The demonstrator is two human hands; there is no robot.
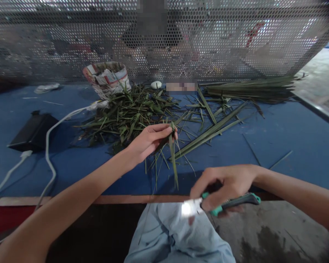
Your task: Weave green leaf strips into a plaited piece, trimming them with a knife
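My left hand (157,138) pinches a small folded piece of green leaf (173,146) above the blue table; one long strip of it hangs down past the fingers. Just beyond and to the left spreads a heap of cut green leaf scraps (137,111). Over the table's front edge, my right hand (224,186) is wrapped round a pair of pliers (244,200) with green and black handles. Their bright metal jaws (190,207) point left above my lap, and glare hides whether they are apart. The two hands are well separated.
A paper-covered basket (109,78) stands behind the heap. Long leaf strips (208,135) lie right of centre, and a leaf bundle (249,88) rests along the back. A black box (34,131) with a white cable (50,138) is at left. A perforated metal screen (222,47) borders the table.
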